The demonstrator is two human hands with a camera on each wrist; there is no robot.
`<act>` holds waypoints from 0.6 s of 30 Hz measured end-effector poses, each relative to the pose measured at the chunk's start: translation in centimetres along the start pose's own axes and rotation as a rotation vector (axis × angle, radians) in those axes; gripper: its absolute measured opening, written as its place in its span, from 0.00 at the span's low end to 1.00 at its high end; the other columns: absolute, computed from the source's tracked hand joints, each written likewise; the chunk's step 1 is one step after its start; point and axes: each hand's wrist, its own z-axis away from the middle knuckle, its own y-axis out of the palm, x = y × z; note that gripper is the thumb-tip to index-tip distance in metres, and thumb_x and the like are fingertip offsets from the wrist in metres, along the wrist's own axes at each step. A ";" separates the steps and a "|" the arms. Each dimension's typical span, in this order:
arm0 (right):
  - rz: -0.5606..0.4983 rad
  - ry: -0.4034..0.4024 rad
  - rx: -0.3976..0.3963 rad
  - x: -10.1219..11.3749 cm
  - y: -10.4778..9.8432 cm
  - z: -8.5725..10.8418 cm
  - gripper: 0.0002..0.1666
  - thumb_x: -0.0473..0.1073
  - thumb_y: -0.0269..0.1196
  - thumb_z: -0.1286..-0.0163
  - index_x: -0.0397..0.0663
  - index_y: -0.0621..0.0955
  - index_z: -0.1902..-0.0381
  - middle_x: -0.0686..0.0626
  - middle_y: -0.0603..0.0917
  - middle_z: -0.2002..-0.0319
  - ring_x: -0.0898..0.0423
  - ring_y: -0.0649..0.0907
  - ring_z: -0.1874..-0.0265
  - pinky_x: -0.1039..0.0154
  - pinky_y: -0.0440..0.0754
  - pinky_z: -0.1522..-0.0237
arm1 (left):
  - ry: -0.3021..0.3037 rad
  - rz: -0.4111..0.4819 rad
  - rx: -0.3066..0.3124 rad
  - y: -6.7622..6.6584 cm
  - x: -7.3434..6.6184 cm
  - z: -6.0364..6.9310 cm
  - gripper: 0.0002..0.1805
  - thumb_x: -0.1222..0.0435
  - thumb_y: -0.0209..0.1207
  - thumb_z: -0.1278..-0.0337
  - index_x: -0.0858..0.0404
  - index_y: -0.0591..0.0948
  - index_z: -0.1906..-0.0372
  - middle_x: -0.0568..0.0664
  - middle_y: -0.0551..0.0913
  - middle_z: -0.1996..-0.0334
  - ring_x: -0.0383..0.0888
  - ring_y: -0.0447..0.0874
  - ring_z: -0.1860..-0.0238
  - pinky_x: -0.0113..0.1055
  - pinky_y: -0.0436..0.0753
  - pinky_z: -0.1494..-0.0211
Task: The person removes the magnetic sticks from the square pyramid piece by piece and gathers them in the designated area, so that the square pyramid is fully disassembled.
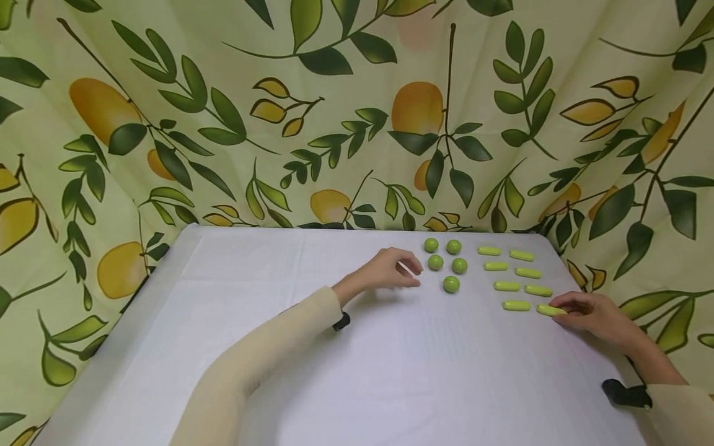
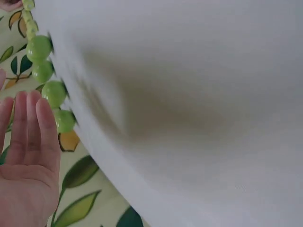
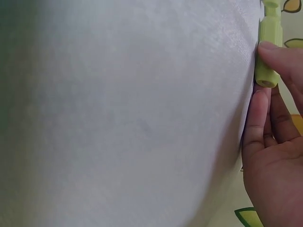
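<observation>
My right hand pinches the outer end of a light green fluted cylinder, the nearest piece of the right column. In the right wrist view, the thumb presses on the side of this cylinder, and a small hole shows in its end. My left hand hovers just left of several glossy green balls, its fingers loosely bent and holding nothing. The left wrist view has the palm of the left hand facing the camera, with the balls beyond the fingertips.
Several more light green cylinders lie in two columns right of the balls. A white cloth covers the table. Behind it hangs a curtain printed with leaves and fruit. A black strap sits on the right wrist.
</observation>
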 end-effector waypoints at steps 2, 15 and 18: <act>0.002 0.002 0.001 0.0 0.1 0.0 0.12 0.26 0.70 0.38 0.31 0.84 0.56 0.57 0.85 0.61 0.66 0.82 0.65 0.73 0.81 0.68 | 0.015 -0.027 0.024 -1.0 0.3 1.9 0.16 0.70 0.70 0.40 0.73 0.83 0.50 0.61 0.86 0.53 0.44 0.87 0.58 0.30 0.82 0.53; 0.080 0.076 -0.001 0.7 -0.5 0.1 0.19 0.33 0.73 0.36 0.30 0.83 0.50 0.58 0.85 0.56 0.68 0.82 0.61 0.74 0.80 0.64 | -0.029 -0.064 0.034 -5.9 1.9 16.5 0.13 0.65 0.70 0.37 0.66 0.85 0.52 0.54 0.86 0.56 0.46 0.86 0.57 0.41 0.84 0.51; 0.091 0.096 -0.037 1.2 -1.0 0.5 0.18 0.35 0.71 0.34 0.30 0.83 0.49 0.58 0.86 0.56 0.69 0.82 0.62 0.73 0.79 0.66 | -0.046 -0.077 -0.021 -7.1 2.6 19.4 0.12 0.64 0.68 0.36 0.66 0.84 0.52 0.54 0.86 0.56 0.47 0.86 0.57 0.41 0.84 0.51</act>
